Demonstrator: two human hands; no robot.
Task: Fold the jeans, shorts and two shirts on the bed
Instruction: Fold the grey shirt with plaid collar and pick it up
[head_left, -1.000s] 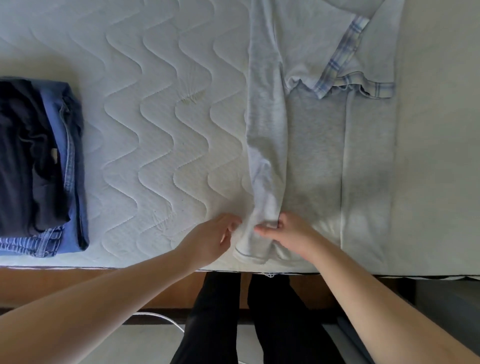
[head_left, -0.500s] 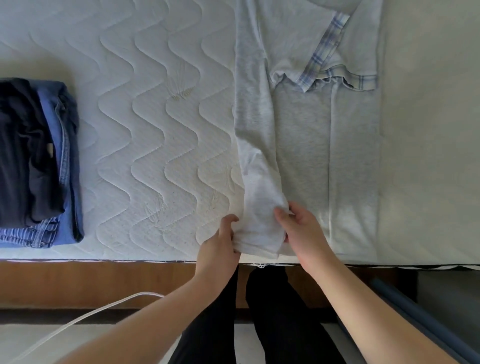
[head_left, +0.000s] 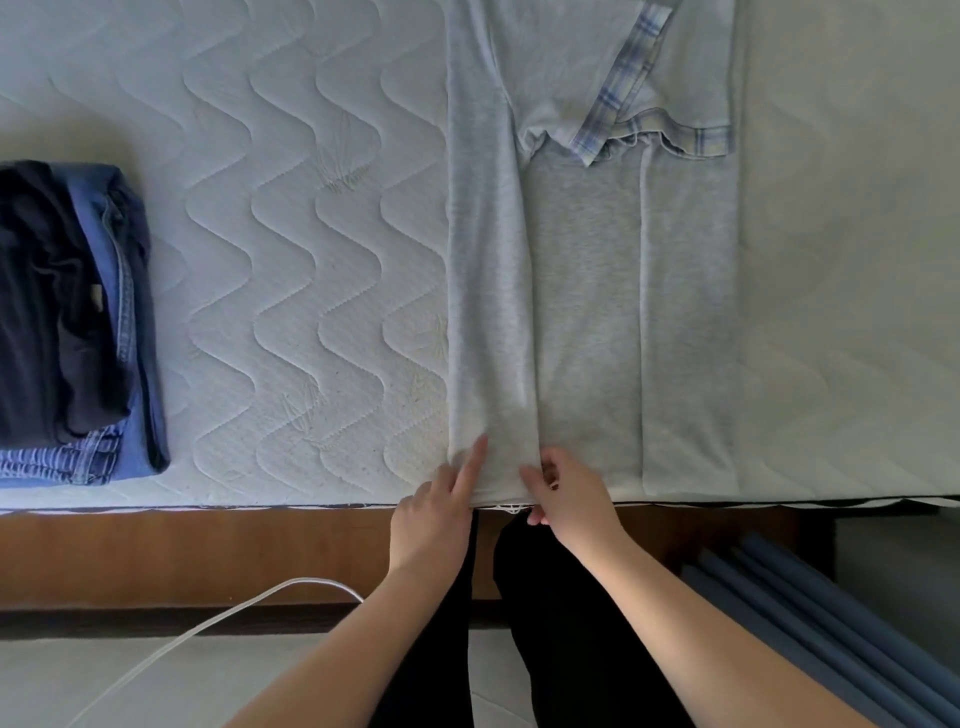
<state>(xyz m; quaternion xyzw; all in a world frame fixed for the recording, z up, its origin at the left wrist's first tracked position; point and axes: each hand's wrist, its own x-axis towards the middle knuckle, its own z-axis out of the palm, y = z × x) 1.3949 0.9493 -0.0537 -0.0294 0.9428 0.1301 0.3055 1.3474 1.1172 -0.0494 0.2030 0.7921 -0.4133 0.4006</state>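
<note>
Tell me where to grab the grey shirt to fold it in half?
Probably by the bottom hem of the grey shirt, at its two near corners, coming from the bed's near edge. It lies flat as a long narrow strip with both sides folded in, and the left hand and right hand are already there.

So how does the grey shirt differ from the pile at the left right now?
The grey shirt lies long and flat, only its sides folded in; the pile is a compact stack of dark garment over blue denim. The left hand and right hand touch the shirt's hem; nothing touches the pile. Both lie on the mattress.
</note>
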